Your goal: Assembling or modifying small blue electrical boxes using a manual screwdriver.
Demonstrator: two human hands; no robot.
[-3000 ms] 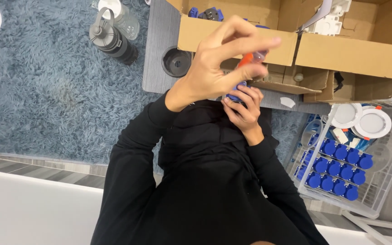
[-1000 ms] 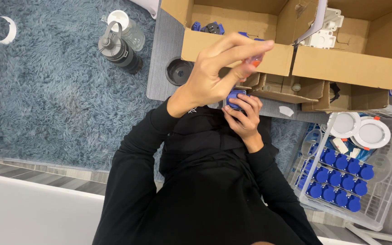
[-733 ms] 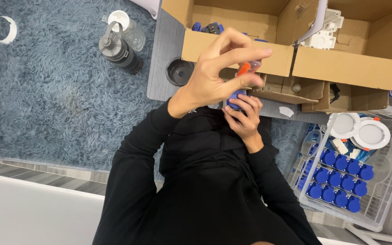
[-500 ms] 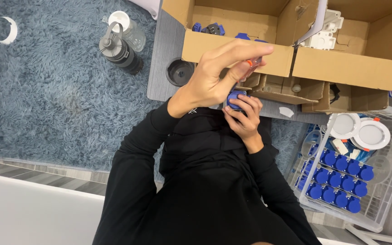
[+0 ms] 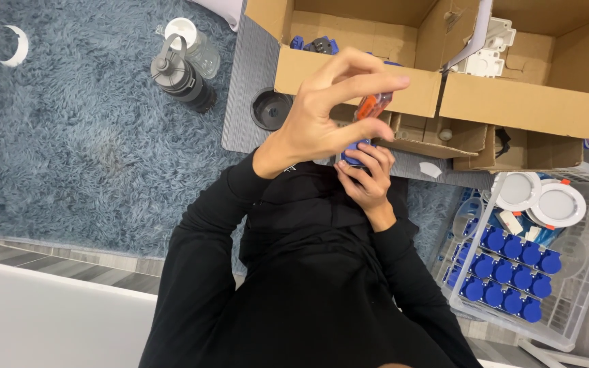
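Head view, left hand: the left hand [image 5: 328, 112] is raised before the cardboard boxes [image 5: 444, 82], fingers pinched around a small orange piece [image 5: 372, 105].
Head view, right hand: the right hand [image 5: 369, 177] sits just below, fingers curled tight on a blue part [image 5: 353, 151] close to the chest.
Head view, surroundings: a dark water bottle [image 5: 180, 76] stands on the shaggy blue rug [image 5: 83, 136]; a clear bin [image 5: 567, 300] of blue caps [image 5: 506, 272] lies right.

- cardboard boxes [image 5: 444, 88] crowd the far side, flaps right behind the hands
- white basket [image 5: 567, 320] of blue caps [image 5: 506, 272] blocks the right
- dark bottle [image 5: 180, 76] stands left; shaggy rug [image 5: 90, 136] around it is open
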